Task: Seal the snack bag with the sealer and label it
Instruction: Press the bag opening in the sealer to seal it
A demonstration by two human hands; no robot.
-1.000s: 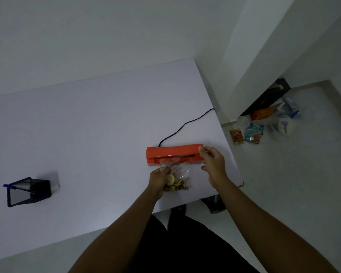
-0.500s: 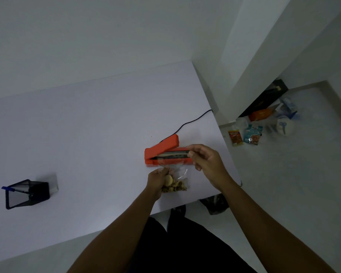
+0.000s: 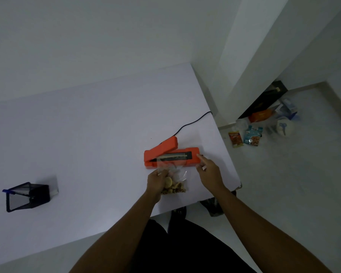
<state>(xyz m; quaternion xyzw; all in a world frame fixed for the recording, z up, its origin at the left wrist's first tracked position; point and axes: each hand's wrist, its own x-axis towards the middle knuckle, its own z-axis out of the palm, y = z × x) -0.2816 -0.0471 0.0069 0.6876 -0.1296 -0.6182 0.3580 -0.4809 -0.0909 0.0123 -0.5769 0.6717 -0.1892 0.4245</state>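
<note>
With the left hand (image 3: 157, 180) pinching the snack bag (image 3: 173, 179) and the right hand (image 3: 208, 170) loose, empty, beside the open sealer (image 3: 171, 154), the mouth risked wrinkling, leaving a leaky seal.

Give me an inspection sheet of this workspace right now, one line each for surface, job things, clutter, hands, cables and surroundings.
Surface: white table, mostly bare, set against a wall.
Job's things: orange sealer near the table's right edge, lid raised, heating strip exposed; clear snack bag with its open top at the sealer's front edge. No label seen.
Clutter: black mesh pen holder on the left, something blue sticking out of it.
Hands: left hand grips the snack bag; right hand beside the sealer's right end, holding nothing.
Cables: black cord runs from the sealer off the table's right edge.
Surroundings: snack packets and other items on the floor by a dark box.
</note>
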